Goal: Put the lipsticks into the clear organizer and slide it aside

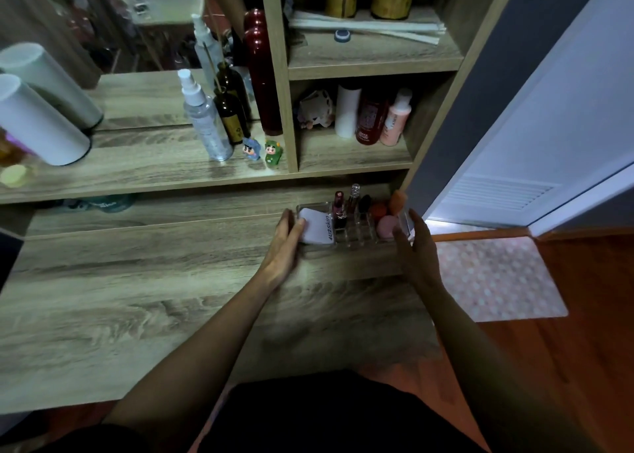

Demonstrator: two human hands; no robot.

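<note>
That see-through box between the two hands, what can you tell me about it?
The clear organizer looks like transparent plastic, a low tray split into compartments. It sits upright at the desk's far right edge. A white compact lies in its left section, two lipsticks stand in the middle slots, and pink and orange sponges fill the right. The left hand touches its left end; the right hand is at its right end.

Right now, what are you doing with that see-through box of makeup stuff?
A person has both hands on the clear organizer at the desk's right edge. The left hand is at its left end by a white compact, the right hand at its right end by the makeup sponges. Two lipsticks already stand inside. It looks ready to slide aside.
</note>
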